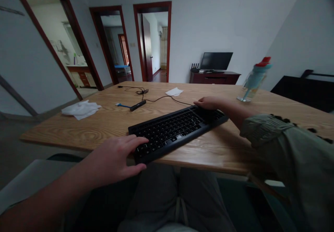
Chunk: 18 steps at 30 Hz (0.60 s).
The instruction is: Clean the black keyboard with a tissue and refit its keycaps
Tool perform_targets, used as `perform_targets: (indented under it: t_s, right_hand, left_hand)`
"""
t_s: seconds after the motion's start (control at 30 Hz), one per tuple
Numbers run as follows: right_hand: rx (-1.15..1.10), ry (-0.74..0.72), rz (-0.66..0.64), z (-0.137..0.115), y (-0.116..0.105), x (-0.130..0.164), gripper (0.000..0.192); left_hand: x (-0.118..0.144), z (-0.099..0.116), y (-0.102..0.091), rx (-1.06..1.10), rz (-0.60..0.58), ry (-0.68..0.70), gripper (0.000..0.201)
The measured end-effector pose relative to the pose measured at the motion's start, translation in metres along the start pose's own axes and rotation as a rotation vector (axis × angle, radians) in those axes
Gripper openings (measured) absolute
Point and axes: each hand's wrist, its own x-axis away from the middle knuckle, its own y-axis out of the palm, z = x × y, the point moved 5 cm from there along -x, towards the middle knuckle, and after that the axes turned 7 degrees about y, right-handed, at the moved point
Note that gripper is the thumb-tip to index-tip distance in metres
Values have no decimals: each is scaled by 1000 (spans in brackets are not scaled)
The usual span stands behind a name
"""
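A black computer keyboard (167, 129) lies slantwise at the table's near edge, its left end closer to me. Small pale spots and outlines show across its key field, and several places look bare of keycaps. My left hand (117, 153) grips the near left corner, thumb below the edge and fingers over the top. At the far right end, my right hand (208, 103) is closed over the keyboard's back edge; its fingertips are partly hidden. The keyboard's thin black cable (167, 97) runs back and left over the wood.
Behind the keyboard lie a black stick-like thing (138, 105) with a blue end, a coiled cable bundle (142, 92) and a white tissue (174, 92). Crumpled white tissues (81, 109) sit at the table's (78, 131) left. A red-topped water bottle (255, 79) stands right.
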Motion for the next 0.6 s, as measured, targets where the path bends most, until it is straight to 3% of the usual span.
perform_targets:
  t_s: [0.1, 0.17, 0.27, 0.43, 0.6]
  right_hand:
    - [8, 42, -130, 12, 1, 19, 60]
    - [12, 57, -125, 22, -1, 28, 59]
    - [-13, 93, -84, 39, -1, 38, 57]
    - [-67, 107, 11, 58, 0, 51, 59]
    - [-59, 176, 97, 62, 0, 55, 58]
  left_hand:
    - [-8, -11, -5, 23, 0, 9, 60]
    - [-21, -22, -9, 18, 9, 32, 54]
    - [-50, -47, -16, -12, 62, 35, 40]
    - [-99, -87, -18, 67, 55, 5, 41]
    - [-117, -86, -20, 112, 66, 27, 43]
